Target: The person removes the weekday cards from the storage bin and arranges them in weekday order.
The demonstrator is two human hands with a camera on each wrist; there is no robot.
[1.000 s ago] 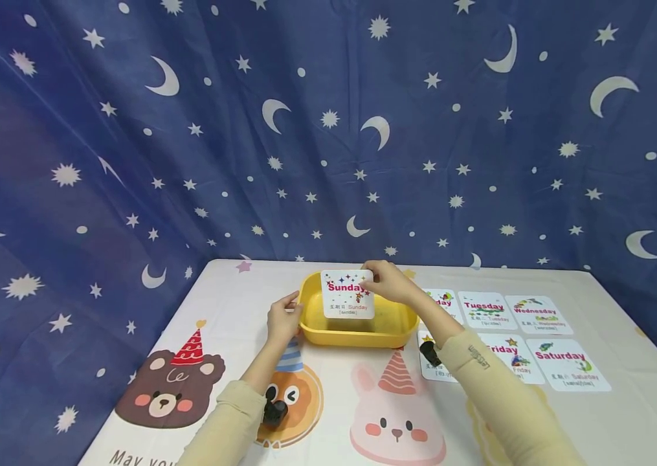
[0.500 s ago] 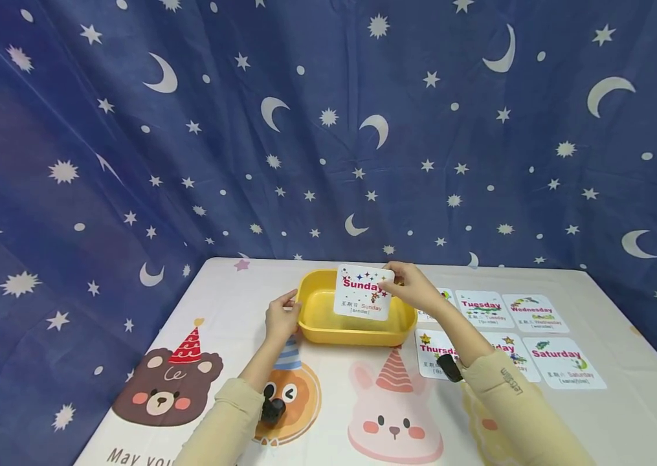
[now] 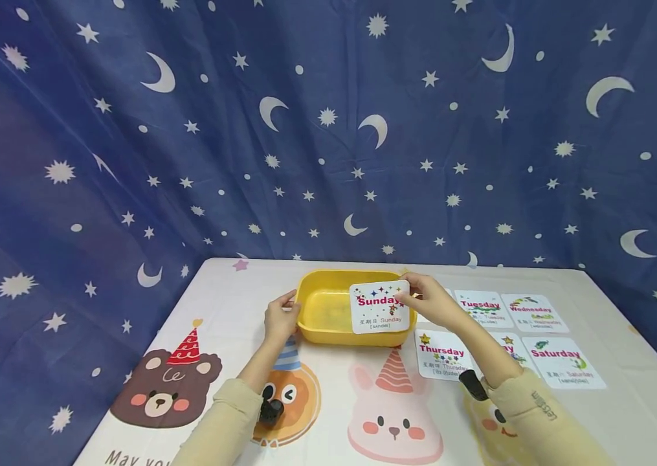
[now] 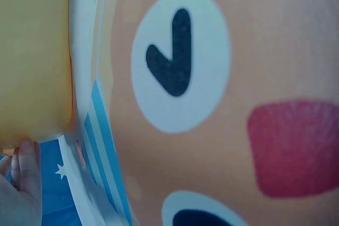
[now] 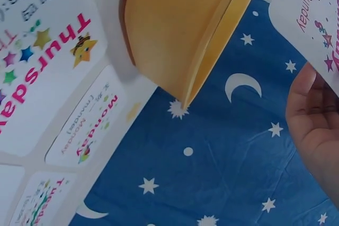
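Observation:
My right hand (image 3: 430, 301) pinches a white "Sunday" card (image 3: 379, 317) by its right edge, thumb on the printed face. The card is raised over the right part of a yellow plastic basin (image 3: 328, 336), its face toward the head camera. In the right wrist view, the card (image 5: 302, 11) and the curled fingers are beside the basin's rim. My left hand (image 3: 281, 318) grips the basin's left end. The left wrist view shows fingertips against the basin wall (image 4: 34, 67), though most of that hand lies outside it.
Several weekday cards lie in two rows on the right, among them Tuesday (image 3: 483, 309), Wednesday (image 3: 534, 314), Thursday (image 3: 443, 355) and Saturday (image 3: 564, 362). The right arm partly covers Friday. A star-patterned blue curtain (image 3: 305, 129) hangs behind the cartoon-printed tablecloth (image 3: 241, 291).
My right hand has carried the Sunday card rightward across the basin, tilting it midway and lowering it slightly. The left hand has stayed at the basin's left end.

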